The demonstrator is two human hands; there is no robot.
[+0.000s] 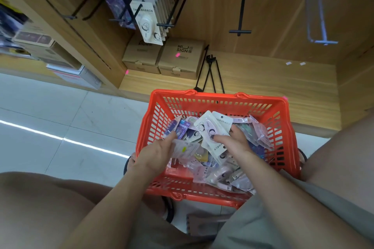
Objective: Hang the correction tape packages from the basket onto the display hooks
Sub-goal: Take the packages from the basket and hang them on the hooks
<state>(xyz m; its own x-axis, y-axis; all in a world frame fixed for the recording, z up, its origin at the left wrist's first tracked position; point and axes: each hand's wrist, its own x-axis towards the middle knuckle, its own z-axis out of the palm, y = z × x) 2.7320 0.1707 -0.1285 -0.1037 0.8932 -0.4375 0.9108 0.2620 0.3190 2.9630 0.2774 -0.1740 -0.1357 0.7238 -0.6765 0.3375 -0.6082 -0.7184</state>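
Nearby, cardboard boxes (164, 57) and loose black hooks (211, 73) behind the basket (220, 100)

Both hands reach into a red plastic basket (219, 100) on the white tiled floor (60, 119). The right hand (232, 140) grips a small stack of white correction tape packages (212, 127), thumb curled over the front card. Just beside it, the left hand (159, 150) rests straight-fingered on a clear package among the loose heap (222, 170). Beyond the hands, white packages (150, 12) hang on a black display hook (165, 25), bare hooks (240, 31) nearby, with two cardboard boxes (180, 56) on the wooden shelf (273, 79) below.
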